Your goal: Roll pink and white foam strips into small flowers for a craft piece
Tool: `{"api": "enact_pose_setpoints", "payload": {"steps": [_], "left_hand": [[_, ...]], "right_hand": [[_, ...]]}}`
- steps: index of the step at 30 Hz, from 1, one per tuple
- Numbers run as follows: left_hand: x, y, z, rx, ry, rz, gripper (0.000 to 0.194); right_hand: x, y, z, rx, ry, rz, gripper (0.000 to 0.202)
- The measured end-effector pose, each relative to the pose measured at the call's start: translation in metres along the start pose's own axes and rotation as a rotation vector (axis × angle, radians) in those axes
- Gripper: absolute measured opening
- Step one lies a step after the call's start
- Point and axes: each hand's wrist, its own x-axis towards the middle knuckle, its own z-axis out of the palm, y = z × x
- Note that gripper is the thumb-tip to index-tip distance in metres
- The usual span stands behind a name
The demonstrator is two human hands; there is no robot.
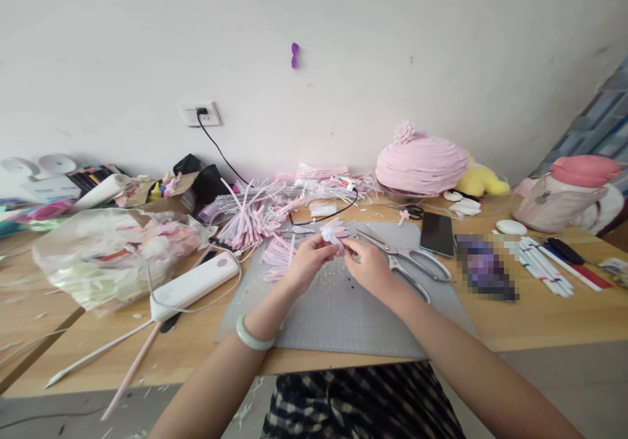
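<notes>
Both hands meet above a grey cutting mat [338,318]. Between them is a small bundle of pink and white pipe cleaners [333,229]. My left hand [311,259] has its fingers closed on the bundle from the left. My right hand [367,265] pinches its lower right side, and the fingertips partly hide what they grip. Just left of my left hand lie cut pink and white pipe cleaner pieces [277,259]. Large metal scissors [405,256] rest on the mat beyond my right hand, blades towards the bundle.
A pile of pipe cleaners [245,226] lies behind the mat. At left are a plastic bag [118,249] and a white power strip [196,285]. A phone [436,234], markers [544,265] and a pink jug [559,197] stand or lie at right. A pink domed object [422,164] is near the wall.
</notes>
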Motion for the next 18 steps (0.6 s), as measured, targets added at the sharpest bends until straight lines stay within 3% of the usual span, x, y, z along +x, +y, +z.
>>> {"api": "enact_pose_setpoints", "payload": {"steps": [3, 7, 18], "left_hand": [[-0.001, -0.001, 0.002, -0.093, 0.015, -0.037, 0.023], [-0.002, 0.004, 0.002, -0.158, 0.0, -0.107, 0.024], [0.003, 0.011, -0.019, -0.04, -0.131, -0.333, 0.015]], "right_hand": [[-0.003, -0.002, 0.001, -0.253, 0.011, -0.166, 0.039], [-0.002, -0.001, -0.001, -0.481, -0.073, -0.247, 0.038], [0.001, 0.006, -0.006, -0.569, -0.115, -0.291, 0.035]]}}
